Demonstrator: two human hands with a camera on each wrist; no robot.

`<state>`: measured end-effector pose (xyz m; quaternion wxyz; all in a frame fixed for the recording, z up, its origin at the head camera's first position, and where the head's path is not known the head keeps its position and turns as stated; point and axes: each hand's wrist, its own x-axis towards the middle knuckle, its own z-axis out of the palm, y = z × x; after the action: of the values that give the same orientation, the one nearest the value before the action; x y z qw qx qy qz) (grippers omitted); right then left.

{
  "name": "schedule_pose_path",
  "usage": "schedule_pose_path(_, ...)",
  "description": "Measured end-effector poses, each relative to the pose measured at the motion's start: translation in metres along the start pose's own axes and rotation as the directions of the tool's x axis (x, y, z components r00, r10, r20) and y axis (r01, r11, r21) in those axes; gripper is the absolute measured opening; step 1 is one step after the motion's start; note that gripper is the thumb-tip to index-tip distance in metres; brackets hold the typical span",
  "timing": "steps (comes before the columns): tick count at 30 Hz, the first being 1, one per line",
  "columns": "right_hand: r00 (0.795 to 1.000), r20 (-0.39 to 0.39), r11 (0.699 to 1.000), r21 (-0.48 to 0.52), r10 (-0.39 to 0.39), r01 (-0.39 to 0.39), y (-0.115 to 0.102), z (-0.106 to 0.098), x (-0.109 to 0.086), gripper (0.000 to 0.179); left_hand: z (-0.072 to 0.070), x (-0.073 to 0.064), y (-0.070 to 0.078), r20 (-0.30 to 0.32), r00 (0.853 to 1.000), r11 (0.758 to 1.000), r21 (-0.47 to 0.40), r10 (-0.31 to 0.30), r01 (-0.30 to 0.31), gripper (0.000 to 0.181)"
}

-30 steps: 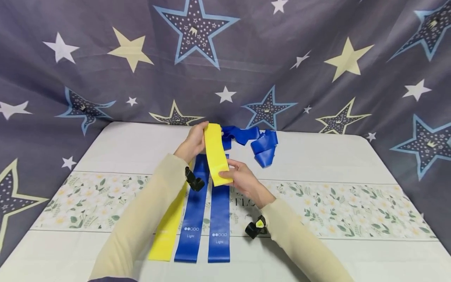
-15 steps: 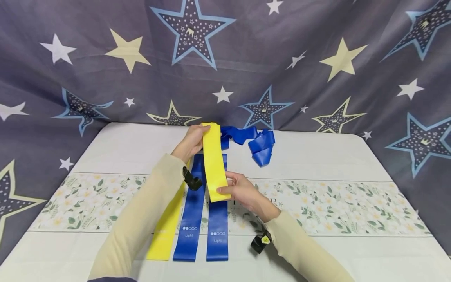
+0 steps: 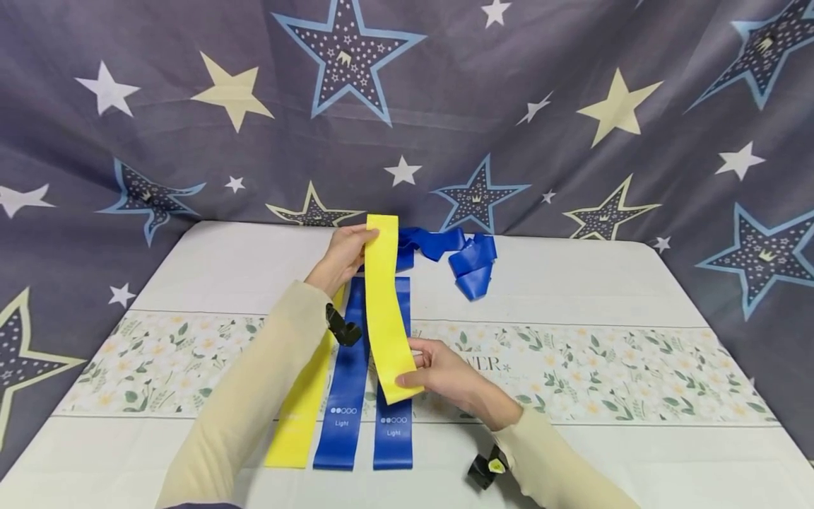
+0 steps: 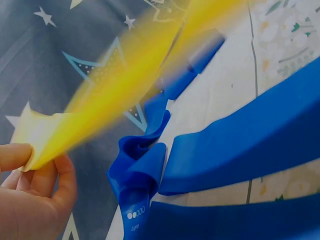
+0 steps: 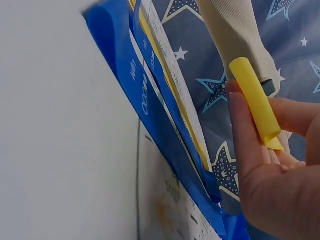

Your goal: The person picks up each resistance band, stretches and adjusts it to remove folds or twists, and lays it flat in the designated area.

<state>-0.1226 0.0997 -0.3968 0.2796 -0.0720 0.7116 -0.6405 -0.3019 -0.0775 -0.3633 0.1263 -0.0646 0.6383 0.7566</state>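
Observation:
A yellow resistance band stretches lengthwise between both hands above the table. My left hand pinches its far end between thumb and fingers, and my right hand pinches its near end. In the left wrist view the left hand holds the band's end while its length blurs away. The right wrist view shows the right hand with the looped yellow end between thumb and fingers. Beneath lie two flat blue bands marked "Light", a left one and a right one, the latter partly covered by the held band.
Another yellow band lies flat left of the blue ones, partly under my left sleeve. Crumpled blue bands lie at the table's back, near the star-patterned curtain. A floral strip crosses the white table.
My right hand has moved toward the near side, drawing the yellow band out longer and straighter. My left hand stays at the far end, its band edge slightly higher. The bands on the table stay put.

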Motion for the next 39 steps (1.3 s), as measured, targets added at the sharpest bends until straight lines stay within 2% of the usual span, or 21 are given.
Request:
schedule_pose_path(4,1.0,-0.005,1.0,-0.007,0.006,-0.006,0.002,0.001,-0.007,0.054,-0.002,-0.002,0.0,-0.015,1.0,1.0,0.013,-0.004,0.005,0.038)
schedule_pose_path(9,1.0,-0.013,0.999,-0.041,0.015,-0.015,0.005,0.0,-0.014,0.049,-0.002,-0.004,-0.002,-0.012,1.0,1.0,0.003,0.02,-0.02,0.034)
schedule_pose_path(16,1.0,0.029,0.999,0.05,0.01,-0.011,0.012,-0.004,-0.023,0.049,-0.001,-0.008,0.001,-0.05,0.997,0.999,-0.017,0.051,-0.052,0.024)
schedule_pose_path(19,1.0,0.031,0.998,0.056,-0.002,0.0,0.016,-0.008,-0.026,0.049,-0.003,-0.009,0.002,-0.076,0.996,0.998,-0.014,0.056,-0.057,0.024)
schedule_pose_path(22,1.0,0.014,0.999,0.045,-0.01,0.01,0.019,-0.014,-0.029,0.049,-0.007,-0.011,0.002,-0.104,0.992,0.998,-0.005,0.067,-0.068,0.024)
schedule_pose_path(29,0.999,-0.034,0.999,0.004,-0.031,0.032,0.025,-0.028,-0.038,0.042,-0.02,-0.019,-0.001,-0.144,0.985,0.995,0.028,0.097,-0.094,0.01)
schedule_pose_path(31,0.998,-0.056,1.0,-0.001,-0.02,0.02,0.026,-0.032,-0.039,0.041,-0.024,-0.022,-0.003,-0.14,0.984,0.994,0.032,0.112,-0.108,0.008)
schedule_pose_path(39,0.983,-0.173,0.998,0.014,0.066,-0.065,0.026,-0.052,-0.043,0.042,-0.041,-0.037,-0.007,-0.104,0.985,0.989,-0.043,0.138,-0.143,0.003)
